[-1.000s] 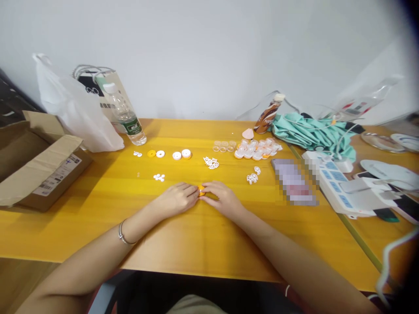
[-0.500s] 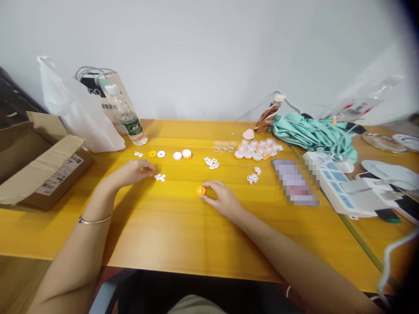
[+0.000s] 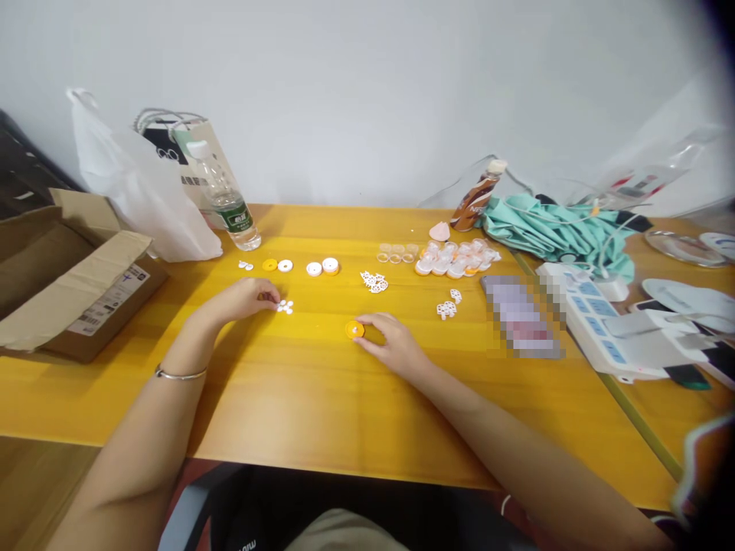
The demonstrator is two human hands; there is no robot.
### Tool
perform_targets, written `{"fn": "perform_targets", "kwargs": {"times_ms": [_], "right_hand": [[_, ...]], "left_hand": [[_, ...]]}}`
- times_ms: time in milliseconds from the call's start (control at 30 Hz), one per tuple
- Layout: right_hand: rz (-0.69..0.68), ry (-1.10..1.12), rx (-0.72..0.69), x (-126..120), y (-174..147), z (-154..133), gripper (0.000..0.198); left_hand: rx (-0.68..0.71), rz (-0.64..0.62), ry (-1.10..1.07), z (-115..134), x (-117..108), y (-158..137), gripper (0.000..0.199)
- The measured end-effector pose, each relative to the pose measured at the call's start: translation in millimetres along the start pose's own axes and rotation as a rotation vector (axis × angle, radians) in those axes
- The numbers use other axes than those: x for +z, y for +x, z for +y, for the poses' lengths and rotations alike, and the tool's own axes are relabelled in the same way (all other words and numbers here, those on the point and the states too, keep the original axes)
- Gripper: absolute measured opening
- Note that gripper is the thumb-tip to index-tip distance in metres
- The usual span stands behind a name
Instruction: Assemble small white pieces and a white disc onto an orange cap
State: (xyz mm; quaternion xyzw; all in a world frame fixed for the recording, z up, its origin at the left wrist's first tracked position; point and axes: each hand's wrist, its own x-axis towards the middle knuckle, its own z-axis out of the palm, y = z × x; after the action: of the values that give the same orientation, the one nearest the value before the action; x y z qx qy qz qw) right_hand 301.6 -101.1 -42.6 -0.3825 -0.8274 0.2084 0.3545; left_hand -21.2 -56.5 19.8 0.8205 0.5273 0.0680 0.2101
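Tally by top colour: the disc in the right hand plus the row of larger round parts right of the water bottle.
Yellow-orange tops: 2 (held disc in the right hand; row's yellow disc)
White tops: 3 (near white disc beside the yellow one; middle white part; end white part)
Total: 5

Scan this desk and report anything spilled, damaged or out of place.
I see nothing spilled or damaged. One spot looks untidy: at the right, mint-green fabric lies crumpled in a heap just beyond the white power strip. Nothing stands out about the orange disc or small white discs.
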Motion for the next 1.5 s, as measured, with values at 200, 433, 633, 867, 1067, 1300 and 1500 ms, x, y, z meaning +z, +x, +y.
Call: {"fn": "perform_targets", "kwargs": {"times_ms": [200, 433, 633, 867, 1067, 1300, 1500], "right_hand": [[-0.005, 0.005, 0.003, 0, 0, 1, 0.025], [-0.013, 0.018, 0.012, -1, 0, 0, 0.025], [-0.011, 0.015, 0.009, -1, 0, -1, 0.024], [-0.012, 0.012, -0.006, -1, 0, 0, 0.024], [-0.004, 0.005, -0.007, -1, 0, 0, 0.025], [-0.025, 0.023, -0.038, 0, 1, 1, 0.027], [-0.038, 0.021, -0.069, 2, 3, 1, 0.024]], "left_hand": [[0.017, -0.007, 0.035, -5, 0, 0, 0.023], [0.003, -0.048, -0.058, 11, -4, -6, 0.021], [-0.121, -0.056, -0.023, 21, -2, -7, 0.028], [-0.106, -0.058, -0.004, 20, 5, -3, 0.021], [-0.061, -0.010, 0.169, 23, 5, -9, 0.014], [0.286, 0.150, 0.222, 81, 37, -8, 0.016], [0.520, 0.285, 0.167, 109, 74, 5, 0.020]]}}
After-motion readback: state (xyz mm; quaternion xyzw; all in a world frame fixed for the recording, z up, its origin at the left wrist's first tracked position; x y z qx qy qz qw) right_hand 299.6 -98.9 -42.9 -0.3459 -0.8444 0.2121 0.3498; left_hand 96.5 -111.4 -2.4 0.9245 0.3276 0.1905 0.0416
